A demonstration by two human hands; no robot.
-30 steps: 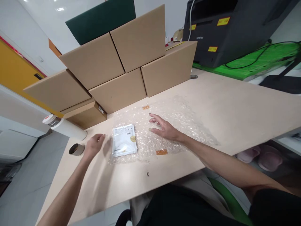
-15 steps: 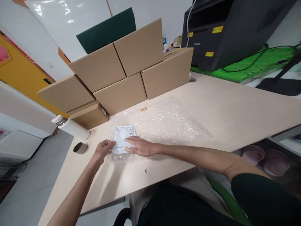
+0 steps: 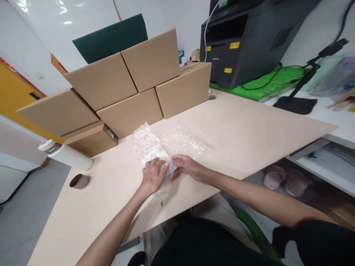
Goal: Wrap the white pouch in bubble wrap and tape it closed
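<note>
Centre of frame, a little below the middle: a white packet (image 3: 156, 151) is seen through bubble wrap (image 3: 145, 135), part of which is folded over it. The remaining wrap is spread flat to the right, on the pale table (image 3: 249, 129). The left hand (image 3: 153, 175) is laid palm down on the wrapped packet, fingers loosely spread and bent; nothing is seen grasped. The right hand (image 3: 190, 168) is held half-curled at the packet's right edge, fingertips against the wrap; whether any is pinched cannot be told. A strip of orange tape (image 3: 175, 177) is partly seen below its fingers. At lower left, a brown cup (image 3: 79, 181) and a white bottle (image 3: 74, 157) are placed near each other. Cardboard boxes (image 3: 130, 112) are stacked behind, upper left to centre.
</note>
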